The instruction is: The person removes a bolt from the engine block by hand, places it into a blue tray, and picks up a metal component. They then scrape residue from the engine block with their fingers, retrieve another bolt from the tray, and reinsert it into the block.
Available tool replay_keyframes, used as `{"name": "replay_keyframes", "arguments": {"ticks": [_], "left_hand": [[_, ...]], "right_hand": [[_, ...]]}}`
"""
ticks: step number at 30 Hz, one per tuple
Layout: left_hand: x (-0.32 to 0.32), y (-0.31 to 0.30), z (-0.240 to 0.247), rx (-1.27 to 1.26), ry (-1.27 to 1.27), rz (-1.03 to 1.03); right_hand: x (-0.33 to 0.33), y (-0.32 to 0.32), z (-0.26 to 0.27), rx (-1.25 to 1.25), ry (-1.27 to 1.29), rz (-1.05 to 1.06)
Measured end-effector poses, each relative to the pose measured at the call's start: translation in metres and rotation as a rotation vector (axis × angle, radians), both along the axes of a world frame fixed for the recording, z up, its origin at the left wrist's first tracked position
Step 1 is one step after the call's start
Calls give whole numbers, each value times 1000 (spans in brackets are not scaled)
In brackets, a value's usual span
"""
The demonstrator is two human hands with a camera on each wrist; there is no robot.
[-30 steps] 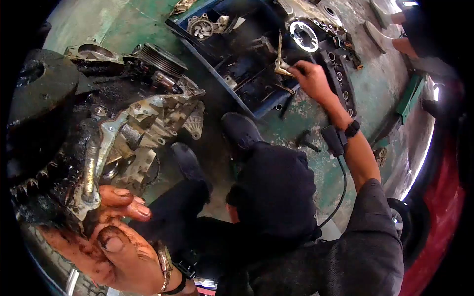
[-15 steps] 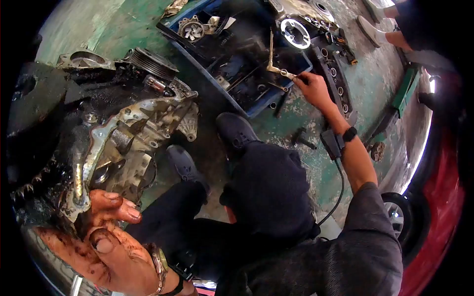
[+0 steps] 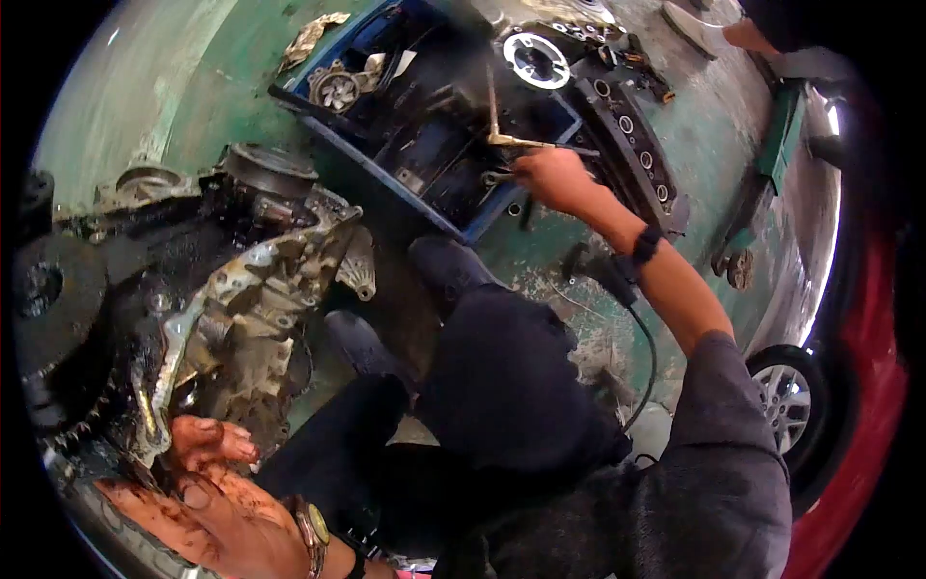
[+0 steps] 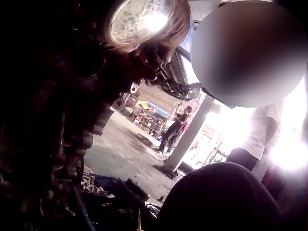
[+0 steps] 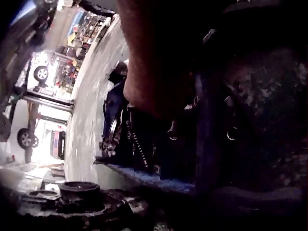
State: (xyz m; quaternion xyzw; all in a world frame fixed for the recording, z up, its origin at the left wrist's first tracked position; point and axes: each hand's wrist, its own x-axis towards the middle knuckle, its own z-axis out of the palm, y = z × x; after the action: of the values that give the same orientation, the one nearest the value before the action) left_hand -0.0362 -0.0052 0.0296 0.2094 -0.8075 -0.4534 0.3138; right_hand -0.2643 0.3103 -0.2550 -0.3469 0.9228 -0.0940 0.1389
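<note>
Right grip (image 3: 558,180) shifted; its hold unclear.

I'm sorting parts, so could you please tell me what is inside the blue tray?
The blue tray holds a finned round part and small metal pieces. Anything beneath the right hand is covered; shadowed contents are unclear.

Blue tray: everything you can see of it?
The blue tray is an open, straight-sided box with raised walls, its material unclear, blackened inside. It appears to stand on the green floor, skewed in the head view. Metal parts and a finned impeller lie in it. The right hand overlaps its right wall there; contact can't be told.
</note>
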Motion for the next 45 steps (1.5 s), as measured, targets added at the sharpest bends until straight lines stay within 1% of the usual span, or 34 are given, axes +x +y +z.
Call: {"name": "replay_keyframes", "arguments": {"ticks": [2, 3, 5, 6, 8, 12, 14, 15, 17, 18, 20, 21, 22, 24, 26, 28, 29, 31, 32, 34, 35, 37, 38, 40, 41, 43, 44, 45], "left_hand": [[-3, 1, -1, 9, -2, -11], [-3, -1, -1, 10, 0, -14], [-3, -2, -2, 13, 0, -21], [-4, -3, -2, 16, 0, -20], [-4, -3, -3, 22, -1, -24], [-5, -6, -6, 30, 11, -20], [-5, -6, -6, 36, 14, -19], [-5, -6, -7, 40, 14, -21], [-5, -7, -7, 43, 16, -18], [-6, -7, -7, 46, 15, -15], [-5, -7, -7, 51, 18, -11], [-5, -7, -7, 53, 22, -10], [-5, -7, -7, 55, 22, -9], [-5, -7, -7, 57, 26, -10], [-4, -8, -7, 59, 29, -11], [-4, -8, -7, 64, 33, -10], [-4, -8, -7, 63, 38, -11], [-4, -8, -7, 70, 44, -14], [-4, -9, -8, 74, 46, -14], [-4, -9, -7, 79, 51, -17], [-4, -9, -7, 79, 53, -15], [-3, -10, -7, 85, 58, -16], [-2, -10, -7, 87, 59, -13], [-2, -11, -7, 93, 64, -12], [-2, -11, -8, 97, 68, -12], [-1, -12, -8, 108, 70, -12], [-1, -12, -9, 112, 76, -10], [0, -12, -9, 117, 80, -8]], "right_hand": [[-7, -16, -18, 160, -41, 91], [-6, -27, -20, 156, -38, 77], [-1, -46, -24, 261, -56, 84], [-1, -51, -27, 256, -56, 74], [-2, -56, -32, 337, -78, 136], [1, -59, -35, 382, -126, 116], [8, -55, -43, 249, 68, 223], [12, -53, -50, 249, 64, 223], [22, -50, -64, 16, 173, 175], [28, -50, -68, 14, 172, 180], [48, -51, -68, 21, -106, 84], [56, -52, -56, 8, -114, 122], [60, -52, -56, 4, -113, 126], [66, -55, -57, -98, -98, 114], [69, -57, -55, -90, -142, 105], [67, -61, -53, -107, -54, 28], [63, -63, -52, -108, -50, 30], [56, -71, -42, 10, -120, -95], [51, -75, -47, 10, -118, -95], [36, -86, -61, 135, -217, -282], [33, -91, -64, 133, -216, -282], [28, -100, -65, 162, -272, -393], [26, -101, -64, 162, -272, -389], [23, -102, -66, 187, -418, -396], [26, -103, -67, 189, -417, -394], [38, -103, -65, 251, -428, -269], [44, -103, -64, 253, -422, -264], [52, -103, -59, 242, -352, -224]]}}
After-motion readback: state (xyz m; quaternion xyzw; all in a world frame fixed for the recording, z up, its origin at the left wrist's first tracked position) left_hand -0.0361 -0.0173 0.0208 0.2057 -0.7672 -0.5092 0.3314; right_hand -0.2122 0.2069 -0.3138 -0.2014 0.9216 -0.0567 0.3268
